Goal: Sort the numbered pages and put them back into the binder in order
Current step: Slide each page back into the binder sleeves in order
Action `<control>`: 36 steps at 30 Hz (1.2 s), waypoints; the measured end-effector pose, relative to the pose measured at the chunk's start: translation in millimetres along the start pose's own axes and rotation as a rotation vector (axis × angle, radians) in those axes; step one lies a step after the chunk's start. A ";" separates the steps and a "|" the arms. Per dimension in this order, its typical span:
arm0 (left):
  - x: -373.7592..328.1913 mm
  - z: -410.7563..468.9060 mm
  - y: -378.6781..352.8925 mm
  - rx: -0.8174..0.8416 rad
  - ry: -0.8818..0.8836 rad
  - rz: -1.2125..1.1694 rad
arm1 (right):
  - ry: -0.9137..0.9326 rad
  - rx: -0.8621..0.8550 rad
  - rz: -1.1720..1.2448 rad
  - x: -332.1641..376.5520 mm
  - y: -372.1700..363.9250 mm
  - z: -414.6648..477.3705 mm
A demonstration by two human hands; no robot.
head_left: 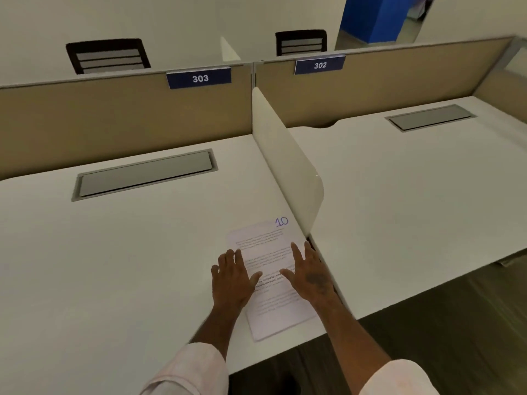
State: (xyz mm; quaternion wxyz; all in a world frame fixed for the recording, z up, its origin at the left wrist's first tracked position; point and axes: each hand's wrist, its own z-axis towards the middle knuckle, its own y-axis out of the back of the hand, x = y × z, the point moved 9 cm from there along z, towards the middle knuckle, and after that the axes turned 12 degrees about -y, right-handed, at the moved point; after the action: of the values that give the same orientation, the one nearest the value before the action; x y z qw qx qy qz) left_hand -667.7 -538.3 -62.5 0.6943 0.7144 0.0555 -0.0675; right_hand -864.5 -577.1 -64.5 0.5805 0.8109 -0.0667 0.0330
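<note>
Pages: a thin stack of white printed paper sheets (269,246) lay flat on the white tabletop (128,252), at its near right part, turned a little anticlockwise, with its right edge just beside the foot of the divider.
Top sheet: it carried blocks of small dark print (too blurred to read) and a blue handwritten "10" in its far right corner.
Left hand: the left hand (232,277) rested palm down on the left edge of the stack, partly on the tabletop.
Left fingers: the fingers (238,255) were straight and slightly spread, gripping nothing, with the thumb lying across the print.
Right hand: the right hand (309,273) lay palm down on the right side of the stack.
Right fingers: the fingers (295,250) were stretched out flat towards the far side, holding nothing, and the thumb pointed at the left thumb without touching it.
Divider: a cream rounded panel (288,166) stood upright between two desks.
Hatch: a grey rectangular cable cover (145,173) sat in the far left of the tabletop.
Signs: blue plates reading 303 (198,78) and 302 (319,65) hung on the beige far partition.
</note>
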 end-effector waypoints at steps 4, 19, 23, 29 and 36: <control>-10.0 -10.6 -9.0 0.046 0.188 0.007 | 0.048 0.009 -0.065 -6.6 -7.3 8.8; -18.5 -46.8 -40.1 0.061 0.824 -0.340 | -0.072 0.151 0.233 -29.3 -14.5 31.2; -20.3 -42.0 -44.0 0.045 0.832 -0.473 | -0.179 0.234 0.431 -42.7 -19.1 41.1; -10.4 -50.1 -47.2 -0.092 0.882 -0.851 | -0.280 0.400 0.694 -44.2 -35.9 42.8; 20.5 -70.9 -30.6 -0.249 0.811 -0.963 | -0.227 0.382 0.807 -21.4 -39.6 43.5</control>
State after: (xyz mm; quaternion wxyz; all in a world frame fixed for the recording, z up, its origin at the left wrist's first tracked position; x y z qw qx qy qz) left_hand -651.4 -466.9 -94.3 0.5879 0.4923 0.6357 -0.0891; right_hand -881.0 -604.2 -118.4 0.3502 0.8111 -0.4329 0.1792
